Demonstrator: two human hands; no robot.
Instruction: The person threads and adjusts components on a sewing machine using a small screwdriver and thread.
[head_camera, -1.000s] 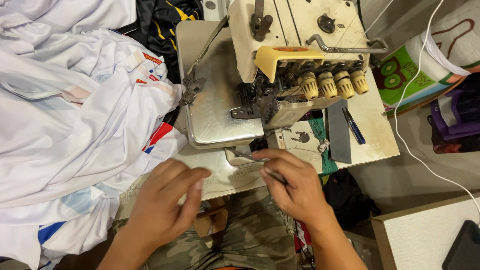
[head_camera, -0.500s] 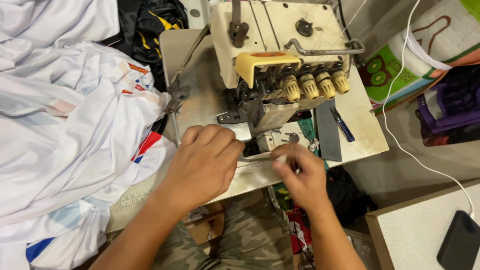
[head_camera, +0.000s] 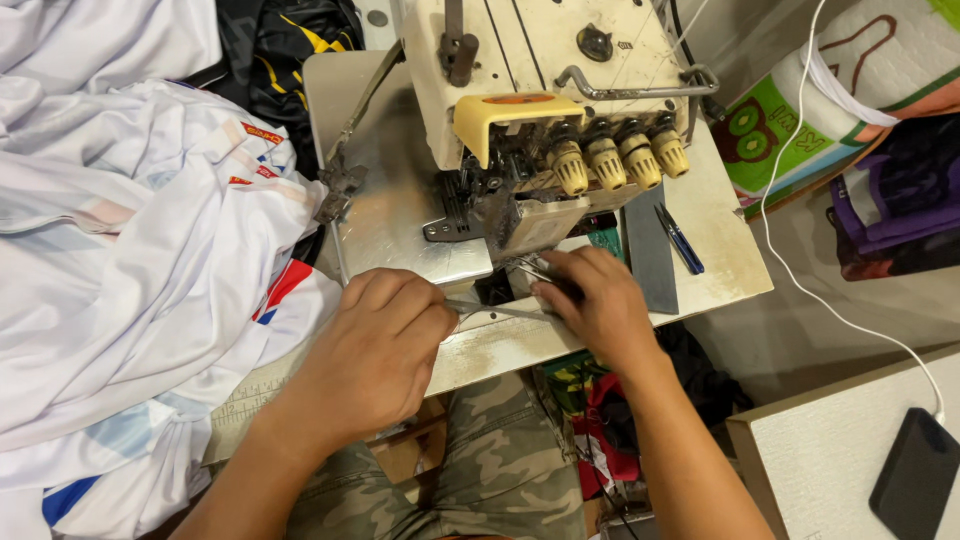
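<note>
Left hand (head_camera: 375, 345) has advanced rightward, grip now pinching thin metal tweezers (head_camera: 495, 309) beside right hand (head_camera: 595, 300), whose grip presses under the cream overlock sewing machine (head_camera: 545, 110).

The worn, pale worktop (head_camera: 520, 345) carries a cream sewing machine (head_camera: 540, 80) at its far middle. A dark flat strip (head_camera: 648, 255) and a blue pen (head_camera: 680, 240) lie near the right edge. White garments (head_camera: 130, 260) drape over the left edge.
</note>
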